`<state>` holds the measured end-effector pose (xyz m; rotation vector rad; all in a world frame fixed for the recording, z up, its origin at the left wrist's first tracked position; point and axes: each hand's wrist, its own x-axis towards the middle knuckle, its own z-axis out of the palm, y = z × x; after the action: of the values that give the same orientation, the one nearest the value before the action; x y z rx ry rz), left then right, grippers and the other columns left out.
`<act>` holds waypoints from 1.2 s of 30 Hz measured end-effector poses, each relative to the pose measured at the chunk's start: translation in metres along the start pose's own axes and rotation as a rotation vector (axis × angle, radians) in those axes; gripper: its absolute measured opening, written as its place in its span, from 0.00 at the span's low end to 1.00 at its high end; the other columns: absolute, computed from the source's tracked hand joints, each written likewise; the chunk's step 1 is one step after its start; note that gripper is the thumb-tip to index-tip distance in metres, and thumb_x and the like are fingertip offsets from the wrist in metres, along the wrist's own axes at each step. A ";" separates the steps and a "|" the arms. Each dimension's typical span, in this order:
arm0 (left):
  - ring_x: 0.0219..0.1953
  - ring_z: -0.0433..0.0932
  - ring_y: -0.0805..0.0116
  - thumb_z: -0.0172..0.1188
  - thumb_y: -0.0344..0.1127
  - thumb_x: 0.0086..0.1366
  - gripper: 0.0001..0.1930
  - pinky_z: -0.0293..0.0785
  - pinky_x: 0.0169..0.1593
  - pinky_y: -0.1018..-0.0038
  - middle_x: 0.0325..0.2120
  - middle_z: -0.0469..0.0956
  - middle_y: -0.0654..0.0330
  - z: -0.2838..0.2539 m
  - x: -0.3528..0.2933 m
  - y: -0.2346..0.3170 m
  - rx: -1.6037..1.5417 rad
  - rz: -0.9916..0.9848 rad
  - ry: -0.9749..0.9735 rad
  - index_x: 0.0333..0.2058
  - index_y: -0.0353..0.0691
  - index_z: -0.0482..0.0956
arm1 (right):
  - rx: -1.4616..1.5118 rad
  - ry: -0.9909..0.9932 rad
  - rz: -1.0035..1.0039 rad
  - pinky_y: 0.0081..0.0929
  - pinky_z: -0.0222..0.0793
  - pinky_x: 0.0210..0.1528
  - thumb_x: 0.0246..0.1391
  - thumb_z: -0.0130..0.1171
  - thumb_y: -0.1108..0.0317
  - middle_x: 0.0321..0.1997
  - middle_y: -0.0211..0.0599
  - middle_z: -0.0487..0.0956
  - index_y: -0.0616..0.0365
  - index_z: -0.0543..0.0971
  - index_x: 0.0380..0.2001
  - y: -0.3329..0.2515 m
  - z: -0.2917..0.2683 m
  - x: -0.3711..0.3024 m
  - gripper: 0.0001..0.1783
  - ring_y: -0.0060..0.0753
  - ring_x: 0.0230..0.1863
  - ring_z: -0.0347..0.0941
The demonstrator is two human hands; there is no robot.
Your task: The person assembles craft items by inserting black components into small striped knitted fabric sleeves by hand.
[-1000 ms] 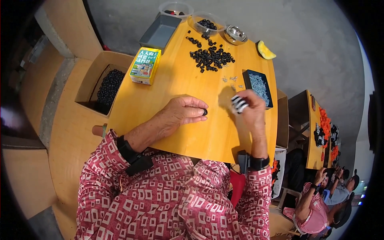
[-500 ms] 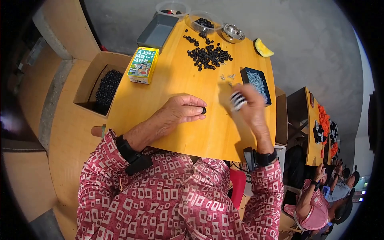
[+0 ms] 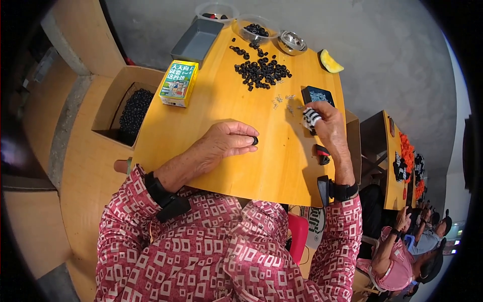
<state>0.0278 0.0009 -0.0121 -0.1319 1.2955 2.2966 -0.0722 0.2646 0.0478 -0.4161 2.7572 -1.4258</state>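
Note:
My left hand (image 3: pixel 226 142) is closed in a pinch above the wooden table, with a small black round piece (image 3: pixel 255 141) between thumb and fingertips. My right hand (image 3: pixel 332 126) is curled beside a dark tray (image 3: pixel 305 95) of small pale metal bits. Black-and-white striped cloth (image 3: pixel 311 119) covers the fingertip area of that hand; whether it is worn or held, I cannot tell. Anything the fingertips pinch is hidden. A few loose metal bits (image 3: pixel 290 107) lie left of the tray. Under the right wrist sits a red-and-black object (image 3: pixel 322 151). Farther off is a heap of black round pieces (image 3: pixel 259 74).
A yellow-green carton (image 3: pixel 178 84) and a grey bin (image 3: pixel 197 41) line the left edge. Clear bowls (image 3: pixel 246 34), a metal bowl (image 3: pixel 292 43) and a yellow fruit wedge (image 3: pixel 330 61) stand at the back. A cardboard box (image 3: pixel 108 118) of black pieces is left; people sit far right.
My right hand has moved slightly right, over the tray's near end, and is no longer blurred. The red-and-black object now shows beside the wrist. My left hand keeps its pinch almost unmoved.

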 end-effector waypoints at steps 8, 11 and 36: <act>0.42 0.79 0.68 0.59 0.28 0.62 0.10 0.75 0.50 0.76 0.39 0.77 0.61 0.004 -0.002 -0.001 -0.042 0.006 -0.025 0.43 0.37 0.76 | -0.652 0.015 -0.333 0.40 0.71 0.48 0.45 0.53 0.77 0.39 0.47 0.79 0.57 0.82 0.36 -0.001 0.020 0.074 0.15 0.50 0.43 0.75; 0.42 0.79 0.68 0.58 0.28 0.62 0.10 0.75 0.50 0.76 0.39 0.77 0.60 0.005 -0.003 0.000 -0.035 -0.006 -0.010 0.43 0.36 0.76 | -0.750 -0.057 -0.214 0.38 0.70 0.49 0.44 0.54 0.77 0.43 0.47 0.78 0.54 0.82 0.38 0.007 0.038 0.089 0.16 0.50 0.45 0.75; 0.48 0.76 0.63 0.57 0.27 0.63 0.14 0.73 0.54 0.75 0.44 0.74 0.56 0.009 -0.011 0.009 -0.099 0.029 -0.027 0.48 0.31 0.73 | 0.388 -0.123 0.101 0.21 0.74 0.41 0.55 0.54 0.77 0.35 0.35 0.81 0.63 0.78 0.40 -0.041 0.032 0.008 0.09 0.26 0.35 0.78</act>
<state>0.0351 0.0007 0.0035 -0.1163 1.1782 2.3801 -0.0662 0.2146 0.0633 -0.3319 2.2960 -1.7852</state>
